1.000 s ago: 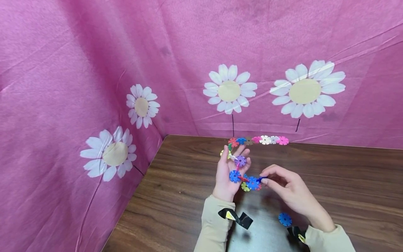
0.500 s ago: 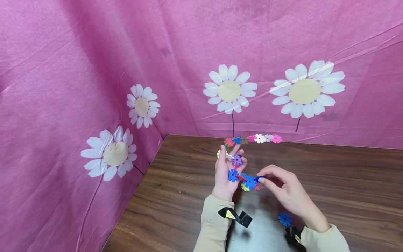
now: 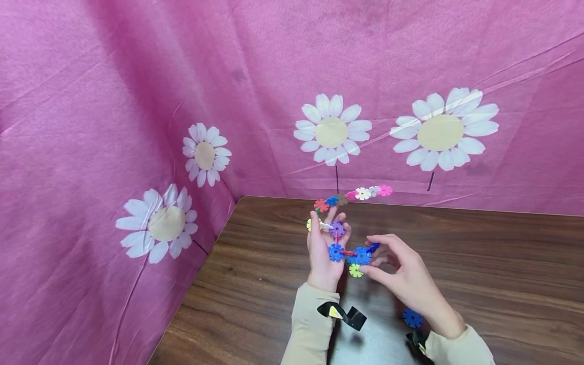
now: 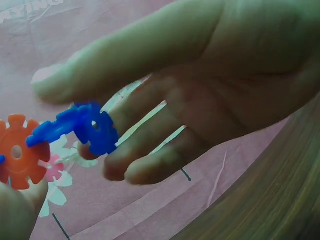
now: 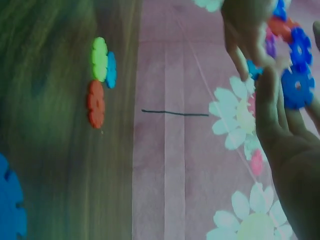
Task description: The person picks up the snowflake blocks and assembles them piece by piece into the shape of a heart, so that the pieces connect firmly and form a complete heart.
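A chain of colourful notched plastic building discs point(image 3: 336, 229) crosses my left hand point(image 3: 323, 258), which is palm up with thumb raised and fingers extended. Its far end, with pink, white and brown discs, sticks out past the fingertips. My right hand point(image 3: 406, 268) surrounds the near end, thumb and fingers spread apart. Between them, the dark blue end disc point(image 3: 374, 247) slots at an angle into a blue disc point(image 3: 362, 255). The left wrist view shows that end disc point(image 4: 96, 131) close under the right thumb, fingers behind it. In the right wrist view, the fingers lie behind the end disc point(image 5: 297, 87).
Loose discs lie on the brown wooden table point(image 3: 246, 284): a yellow-green one point(image 3: 356, 270), with a light blue point(image 5: 111, 70) and an orange one point(image 5: 96, 104) beside it, and a blue one point(image 3: 412, 318) near my right wrist. A pink daisy-print cloth point(image 3: 274, 76) hangs behind.
The chain has shifted left, its far end rising. My right thumb has come away from the dark blue disc, which now tilts upward, and the right fingers have spread.
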Demonstrator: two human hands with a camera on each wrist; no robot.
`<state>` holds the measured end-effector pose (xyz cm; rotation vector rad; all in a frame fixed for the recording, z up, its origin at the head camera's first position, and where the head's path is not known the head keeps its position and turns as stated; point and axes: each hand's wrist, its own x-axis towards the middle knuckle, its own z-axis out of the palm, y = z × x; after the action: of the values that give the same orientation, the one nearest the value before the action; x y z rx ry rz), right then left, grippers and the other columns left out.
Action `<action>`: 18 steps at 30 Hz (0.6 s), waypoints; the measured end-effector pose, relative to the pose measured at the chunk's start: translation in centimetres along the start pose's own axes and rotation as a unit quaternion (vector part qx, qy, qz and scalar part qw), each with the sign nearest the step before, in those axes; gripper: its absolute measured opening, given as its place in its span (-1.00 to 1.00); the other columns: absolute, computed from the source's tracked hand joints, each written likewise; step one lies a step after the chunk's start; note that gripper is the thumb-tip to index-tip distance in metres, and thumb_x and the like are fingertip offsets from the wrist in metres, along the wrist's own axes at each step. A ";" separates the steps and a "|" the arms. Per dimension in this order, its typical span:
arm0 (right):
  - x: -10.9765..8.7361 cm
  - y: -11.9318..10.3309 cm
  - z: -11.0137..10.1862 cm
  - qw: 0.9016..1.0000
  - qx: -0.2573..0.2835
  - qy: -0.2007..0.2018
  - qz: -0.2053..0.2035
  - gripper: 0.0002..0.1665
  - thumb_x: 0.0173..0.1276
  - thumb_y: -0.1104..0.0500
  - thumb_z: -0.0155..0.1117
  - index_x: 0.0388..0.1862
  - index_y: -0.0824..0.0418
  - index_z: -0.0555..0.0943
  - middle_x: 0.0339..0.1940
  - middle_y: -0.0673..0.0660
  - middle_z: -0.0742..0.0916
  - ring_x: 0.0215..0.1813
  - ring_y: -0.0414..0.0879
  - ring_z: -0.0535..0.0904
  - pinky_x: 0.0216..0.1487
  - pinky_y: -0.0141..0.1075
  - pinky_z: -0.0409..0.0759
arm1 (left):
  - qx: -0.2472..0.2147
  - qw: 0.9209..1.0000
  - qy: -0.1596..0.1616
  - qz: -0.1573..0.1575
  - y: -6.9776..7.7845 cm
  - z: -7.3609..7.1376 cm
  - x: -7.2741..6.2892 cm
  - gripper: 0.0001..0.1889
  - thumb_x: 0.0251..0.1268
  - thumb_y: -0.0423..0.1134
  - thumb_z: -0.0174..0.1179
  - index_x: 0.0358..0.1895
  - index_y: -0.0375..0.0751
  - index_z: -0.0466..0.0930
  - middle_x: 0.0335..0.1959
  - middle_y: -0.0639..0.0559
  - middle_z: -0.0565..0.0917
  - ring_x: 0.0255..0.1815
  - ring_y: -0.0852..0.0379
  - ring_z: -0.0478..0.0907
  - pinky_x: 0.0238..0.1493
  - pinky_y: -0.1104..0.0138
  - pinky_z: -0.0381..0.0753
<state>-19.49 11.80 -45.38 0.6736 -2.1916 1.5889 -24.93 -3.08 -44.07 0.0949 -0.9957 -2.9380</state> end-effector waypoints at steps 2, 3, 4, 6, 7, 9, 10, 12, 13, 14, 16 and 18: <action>0.1 -0.1 0.4 1.000 -0.019 0.020 -0.008 -0.30 -0.07 0.45 0.53 0.12 0.22 0.55 -0.10 0.11 0.65 -0.36 -0.27 0.62 -0.26 -0.54 0.62 | -0.002 1.000 0.002 0.008 -0.1 0.1 -0.1 -0.41 0.52 0.15 -0.23 0.38 -0.18 0.20 0.33 -0.18 0.42 -0.16 0.23 0.57 -0.14 0.43 0.61; 0.1 -0.1 0.5 0.999 -0.029 0.029 -0.010 -0.29 -0.09 0.44 0.55 0.11 0.22 0.56 -0.10 0.10 0.65 -0.36 -0.27 0.61 -0.25 -0.56 0.60 | -0.002 1.000 0.005 0.011 -0.2 0.1 -0.1 -0.40 0.51 0.17 -0.21 0.38 -0.18 0.22 0.32 -0.18 0.43 -0.16 0.23 0.58 -0.13 0.42 0.61; 0.1 -0.1 0.6 0.999 -0.037 0.038 -0.013 -0.29 -0.11 0.44 0.56 0.11 0.23 0.57 -0.10 0.09 0.66 -0.37 -0.27 0.60 -0.25 -0.59 0.59 | -0.002 1.000 0.007 0.013 -0.2 0.1 -0.2 -0.39 0.50 0.18 -0.19 0.37 -0.18 0.24 0.32 -0.17 0.44 -0.16 0.23 0.58 -0.13 0.42 0.61; 0.1 -0.2 0.8 0.997 -0.052 0.054 -0.018 -0.27 -0.13 0.44 0.57 0.11 0.26 0.57 -0.09 0.10 0.66 -0.36 -0.29 0.59 -0.24 -0.62 0.58 | -0.001 1.000 0.012 0.018 -0.3 0.2 -0.3 -0.38 0.47 0.21 -0.15 0.36 -0.16 0.26 0.31 -0.16 0.46 -0.15 0.23 0.59 -0.12 0.41 0.62; 0.1 -0.2 0.8 0.996 -0.059 0.060 -0.021 -0.26 -0.14 0.44 0.58 0.12 0.28 0.57 -0.08 0.10 0.67 -0.36 -0.30 0.59 -0.23 -0.63 0.57 | -0.001 1.000 0.015 0.020 -0.4 0.2 -0.3 -0.38 0.46 0.21 -0.14 0.36 -0.16 0.27 0.30 -0.15 0.47 -0.15 0.23 0.60 -0.12 0.41 0.62; 0.2 -0.2 0.9 0.995 -0.067 0.070 -0.029 -0.21 -0.18 0.44 0.60 0.14 0.30 0.57 -0.10 0.11 0.68 -0.36 -0.29 0.61 -0.23 -0.63 0.57 | -0.001 0.999 0.019 0.025 -0.5 0.2 -0.3 -0.39 0.46 0.21 -0.13 0.35 -0.14 0.28 0.29 -0.13 0.49 -0.15 0.23 0.61 -0.12 0.40 0.62; 0.2 -0.2 0.9 0.994 -0.069 0.073 -0.035 -0.18 -0.21 0.44 0.61 0.16 0.31 0.57 -0.11 0.12 0.68 -0.36 -0.30 0.61 -0.23 -0.63 0.57 | -0.001 0.999 0.021 0.027 -0.5 0.2 -0.3 -0.40 0.46 0.20 -0.13 0.35 -0.14 0.28 0.28 -0.12 0.50 -0.17 0.24 0.61 -0.12 0.40 0.62; 0.2 -0.1 0.9 0.993 -0.074 0.078 -0.051 -0.11 -0.27 0.44 0.63 0.18 0.33 0.55 -0.13 0.14 0.68 -0.36 -0.29 0.62 -0.22 -0.63 0.58 | 0.000 0.999 0.022 0.032 -0.6 0.2 -0.3 -0.40 0.47 0.20 -0.14 0.35 -0.15 0.27 0.27 -0.10 0.50 -0.18 0.24 0.62 -0.11 0.39 0.63; 0.2 0.0 0.9 0.992 -0.076 0.080 -0.059 -0.09 -0.30 0.45 0.64 0.19 0.33 0.55 -0.14 0.15 0.68 -0.36 -0.30 0.62 -0.22 -0.64 0.58 | 0.001 0.999 0.024 0.033 -0.6 0.2 -0.3 -0.40 0.47 0.20 -0.14 0.35 -0.15 0.28 0.27 -0.11 0.50 -0.18 0.24 0.62 -0.11 0.38 0.63; 0.2 0.1 0.9 0.991 -0.076 0.082 -0.069 -0.07 -0.32 0.45 0.64 0.20 0.34 0.54 -0.15 0.17 0.68 -0.35 -0.31 0.62 -0.22 -0.64 0.58 | 0.001 0.999 0.025 0.035 -0.6 0.2 -0.3 -0.41 0.47 0.19 -0.14 0.34 -0.15 0.28 0.27 -0.11 0.50 -0.18 0.23 0.62 -0.10 0.38 0.63; 0.2 0.2 0.9 0.989 -0.083 0.084 -0.084 -0.05 -0.34 0.47 0.64 0.21 0.34 0.54 -0.17 0.17 0.67 -0.35 -0.33 0.61 -0.20 -0.65 0.57 | 0.002 0.999 0.026 0.035 -0.7 0.2 -0.3 -0.42 0.47 0.19 -0.14 0.33 -0.14 0.29 0.27 -0.12 0.50 -0.18 0.23 0.62 -0.08 0.37 0.63; 0.2 0.4 0.9 0.988 -0.090 0.083 -0.093 -0.05 -0.32 0.49 0.62 0.22 0.34 0.53 -0.17 0.16 0.67 -0.34 -0.32 0.59 -0.19 -0.66 0.56 | 0.005 0.999 0.029 0.037 -0.7 0.2 -0.3 -0.43 0.47 0.20 -0.13 0.32 -0.13 0.30 0.26 -0.11 0.51 -0.17 0.22 0.62 -0.07 0.36 0.63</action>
<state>-19.86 10.97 -45.87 0.6451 -2.0537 1.2881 -24.67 -2.36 -44.35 0.1403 -0.9827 -2.8473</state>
